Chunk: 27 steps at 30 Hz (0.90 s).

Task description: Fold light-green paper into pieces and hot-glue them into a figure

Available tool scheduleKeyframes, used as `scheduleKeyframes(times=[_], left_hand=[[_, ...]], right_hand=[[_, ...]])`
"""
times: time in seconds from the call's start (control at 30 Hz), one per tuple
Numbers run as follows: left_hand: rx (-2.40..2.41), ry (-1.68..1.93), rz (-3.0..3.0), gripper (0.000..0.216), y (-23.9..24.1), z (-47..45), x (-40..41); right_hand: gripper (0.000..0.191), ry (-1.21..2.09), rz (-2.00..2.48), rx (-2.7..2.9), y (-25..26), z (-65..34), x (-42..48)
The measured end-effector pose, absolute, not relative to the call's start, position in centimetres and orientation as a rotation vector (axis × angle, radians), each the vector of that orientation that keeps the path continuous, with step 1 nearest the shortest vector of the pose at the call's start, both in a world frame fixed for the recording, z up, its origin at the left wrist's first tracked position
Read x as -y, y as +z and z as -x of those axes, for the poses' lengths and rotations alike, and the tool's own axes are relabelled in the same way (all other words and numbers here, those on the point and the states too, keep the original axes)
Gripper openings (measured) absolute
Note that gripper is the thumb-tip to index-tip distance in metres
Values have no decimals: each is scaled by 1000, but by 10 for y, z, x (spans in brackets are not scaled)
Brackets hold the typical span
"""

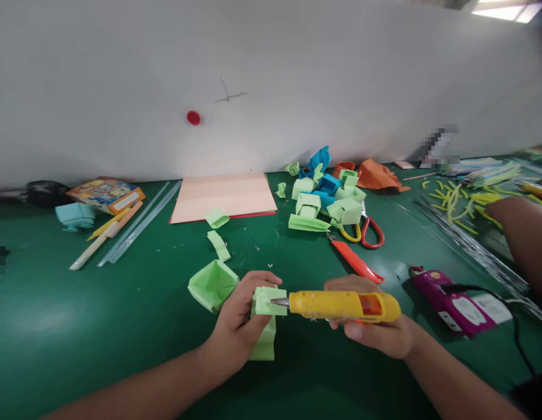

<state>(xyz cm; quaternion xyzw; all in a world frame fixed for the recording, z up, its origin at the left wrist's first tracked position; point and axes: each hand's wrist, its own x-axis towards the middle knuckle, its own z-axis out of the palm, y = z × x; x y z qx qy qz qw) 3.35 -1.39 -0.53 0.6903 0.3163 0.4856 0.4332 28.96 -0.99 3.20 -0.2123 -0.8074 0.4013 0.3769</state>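
Observation:
My left hand [238,318] is closed around a folded light-green paper piece [264,344], whose flat upper face points up at me. In my right hand [376,335] is a yellow hot glue gun [327,304], held level with its metal nozzle pointing left. The nozzle tip lies over the flat face of the paper and appears to touch it. Just left of my left hand stands an open green paper box [213,284]. Beyond it lie a small green paper strip [219,245] and a folded green scrap [217,218].
Folded green and blue paper pieces [327,198] are heaped behind, beside scissors [372,232] and a red cutter [356,261]. A purple device with a cable [452,303] lies right. Another person's hand [522,227] is near yellow strips [457,204]. Glue sticks [142,224] lie left.

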Motion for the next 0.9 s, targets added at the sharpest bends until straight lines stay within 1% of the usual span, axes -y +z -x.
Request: scheduleKeyframes(times=[0.2, 0.47, 0.73, 0.9], left_hand=[[-794, 1206, -1708, 25, -6, -33, 15], [-774, 1206, -1738, 30, -9, -32, 13], [-787, 1212, -1724, 25, -9, -33, 13], [-779, 1216, -1730, 27, -9, -33, 13]], right_hand=[[37, 1038, 540, 2063, 31, -290, 9], [35, 1042, 525, 2062, 32, -291, 9], [35, 1039, 519, 2084, 34, -290, 8], [34, 1023, 508, 2092, 33, -292, 8]])
